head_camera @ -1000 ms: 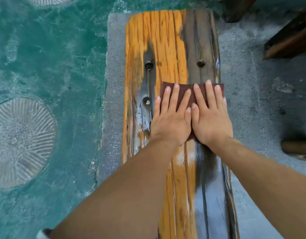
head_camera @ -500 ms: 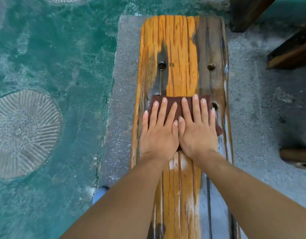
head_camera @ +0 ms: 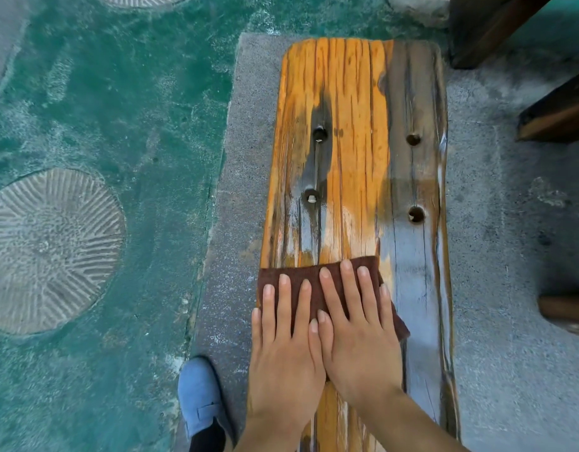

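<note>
A long wooden plank [head_camera: 356, 132], orange on its left half and dark grey on its right, lies lengthwise on a grey concrete slab [head_camera: 236, 177]. Its near part looks wet and shiny. Several round holes are bored in it. A brown cloth [head_camera: 294, 272] lies flat across the plank's left half. My left hand [head_camera: 285, 347] presses on the cloth with straight fingers, at the plank's left edge. My right hand [head_camera: 356, 334] presses beside it, fingers straight and spread, its thumb touching the left hand.
Green painted ground [head_camera: 118, 93] with a round ribbed stone disc [head_camera: 50, 249] lies to the left. A blue shoe [head_camera: 203, 399] stands by the slab's near left edge. Dark wooden beams [head_camera: 555, 115] and a round wooden end [head_camera: 565, 311] sit at the right.
Both hands have slid the cloth toward me and to the left along the plank, leaving a wet sheen behind. The blue shoe has come into view.
</note>
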`<state>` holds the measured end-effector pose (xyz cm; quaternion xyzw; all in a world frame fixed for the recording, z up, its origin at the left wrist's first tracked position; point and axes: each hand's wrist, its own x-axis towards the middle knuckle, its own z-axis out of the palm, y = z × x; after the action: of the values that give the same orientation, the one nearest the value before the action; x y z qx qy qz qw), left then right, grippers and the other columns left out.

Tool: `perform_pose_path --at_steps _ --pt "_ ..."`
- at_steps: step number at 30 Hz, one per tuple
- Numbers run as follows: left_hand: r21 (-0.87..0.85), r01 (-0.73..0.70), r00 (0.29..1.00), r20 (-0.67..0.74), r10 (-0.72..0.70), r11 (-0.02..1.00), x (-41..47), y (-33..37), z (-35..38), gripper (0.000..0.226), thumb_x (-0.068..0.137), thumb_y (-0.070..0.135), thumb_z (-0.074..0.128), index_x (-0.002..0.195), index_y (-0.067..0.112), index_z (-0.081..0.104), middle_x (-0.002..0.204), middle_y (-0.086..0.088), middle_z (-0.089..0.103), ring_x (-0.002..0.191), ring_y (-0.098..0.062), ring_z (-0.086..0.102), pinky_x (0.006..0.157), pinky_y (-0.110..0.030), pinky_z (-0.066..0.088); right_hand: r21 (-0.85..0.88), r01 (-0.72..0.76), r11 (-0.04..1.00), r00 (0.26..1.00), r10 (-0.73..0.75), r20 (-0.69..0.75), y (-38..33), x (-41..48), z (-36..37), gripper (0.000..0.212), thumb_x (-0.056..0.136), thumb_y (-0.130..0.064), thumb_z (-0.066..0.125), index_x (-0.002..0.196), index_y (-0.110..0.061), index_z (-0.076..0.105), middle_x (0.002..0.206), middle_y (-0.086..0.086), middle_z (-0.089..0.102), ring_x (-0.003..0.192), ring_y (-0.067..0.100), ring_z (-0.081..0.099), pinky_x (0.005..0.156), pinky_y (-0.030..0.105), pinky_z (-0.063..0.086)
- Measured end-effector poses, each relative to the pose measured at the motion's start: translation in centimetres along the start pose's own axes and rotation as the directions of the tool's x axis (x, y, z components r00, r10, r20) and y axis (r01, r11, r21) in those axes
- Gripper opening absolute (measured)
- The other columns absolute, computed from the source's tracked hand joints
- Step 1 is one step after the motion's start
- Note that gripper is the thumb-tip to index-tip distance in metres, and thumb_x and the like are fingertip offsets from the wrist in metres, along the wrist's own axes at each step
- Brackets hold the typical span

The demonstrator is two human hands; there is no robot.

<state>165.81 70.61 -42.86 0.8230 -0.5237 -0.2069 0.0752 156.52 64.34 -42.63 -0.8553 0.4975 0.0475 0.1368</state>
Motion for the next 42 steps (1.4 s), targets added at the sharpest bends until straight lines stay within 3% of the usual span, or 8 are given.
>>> perform_pose_path --at_steps 5,10,13,19,25,32,42 --pt "0.026 -0.020 0.999 0.033 0.019 0.999 1.5 0.3 -0.7 0.054 0.103 0.036 0.009 0.149 0.013 0.023 0.157 -0.013 0.017 0.146 -0.030 0.009 0.112 -0.046 0.014 -0.021 0.031 0.999 0.999 -0.030 0.016 0.4 1.5 -0.3 0.058 0.095 -0.035 0.030 0.150 -0.020 0.020 0.158 0.009 0.015 0.146 0.027 0.009 0.115 0.049 0.012" --pt "0.007 -0.019 0.998 0.064 0.019 1.000 6.5 0.5 -1.8 0.051 0.099 0.040 -0.003 0.143 0.027 -0.025 0.154 -0.002 -0.030 0.141 -0.020 -0.030 0.117 -0.042 -0.008 -0.037 0.002 0.999 1.000 -0.001 0.017 0.9 6.3 -1.6 0.056 0.098 -0.035 0.023 0.151 -0.021 0.014 0.158 0.008 0.008 0.146 0.025 0.002 0.116 0.047 0.007" --pt "0.012 -0.035 0.997 0.069 0.035 0.999 10.2 0.8 -2.7 0.050 0.099 0.039 -0.005 0.137 0.030 -0.035 0.147 0.001 -0.042 0.135 -0.017 -0.039 0.115 -0.038 -0.015 -0.053 -0.002 0.999 1.000 0.003 0.024 1.5 9.7 -2.3 0.055 0.098 -0.038 0.010 0.150 -0.026 -0.003 0.158 0.004 -0.009 0.145 0.021 -0.015 0.118 0.045 -0.002" --pt "-0.006 -0.074 0.994 0.086 0.074 0.997 16.8 0.8 -3.9 0.050 0.099 0.040 0.001 0.137 0.033 -0.032 0.138 0.008 -0.050 0.133 -0.013 -0.042 0.116 -0.038 -0.014 -0.053 -0.021 0.998 1.000 0.021 -0.008 2.0 15.6 -3.5 0.057 0.094 -0.040 -0.003 0.149 -0.027 -0.012 0.158 0.003 -0.015 0.143 0.018 -0.022 0.117 0.043 -0.009" --pt "-0.042 -0.086 0.993 0.077 0.089 0.995 21.9 0.9 -5.0 0.049 0.100 0.041 0.003 0.137 0.037 -0.028 0.138 0.011 -0.047 0.133 -0.010 -0.041 0.114 -0.034 -0.017 -0.048 -0.022 0.999 0.999 0.020 -0.037 2.5 20.5 -4.4 0.053 0.097 -0.039 0.003 0.147 -0.028 -0.013 0.159 0.003 -0.011 0.144 0.018 -0.018 0.117 0.044 -0.009" --pt "-0.066 -0.050 0.995 0.087 0.055 0.997 27.0 1.7 -6.4 0.052 0.101 0.040 0.006 0.147 0.032 -0.019 0.153 0.001 -0.035 0.137 -0.012 -0.036 0.113 -0.032 -0.018 -0.051 0.007 0.999 0.998 -0.010 -0.061 3.2 25.8 -5.5 0.055 0.098 -0.040 0.008 0.150 -0.028 -0.006 0.159 0.002 -0.012 0.144 0.019 -0.017 0.116 0.042 -0.012" --pt "-0.075 -0.016 0.995 0.093 0.022 0.997 29.3 2.6 -7.0 0.054 0.101 0.040 0.009 0.149 0.031 -0.014 0.154 0.000 -0.032 0.139 -0.014 -0.031 0.109 -0.030 -0.021 -0.029 0.047 0.998 0.997 -0.049 -0.064 4.0 28.3 -6.3 0.053 0.100 -0.038 0.013 0.151 -0.029 0.000 0.160 0.002 -0.008 0.145 0.019 -0.013 0.116 0.041 -0.012"
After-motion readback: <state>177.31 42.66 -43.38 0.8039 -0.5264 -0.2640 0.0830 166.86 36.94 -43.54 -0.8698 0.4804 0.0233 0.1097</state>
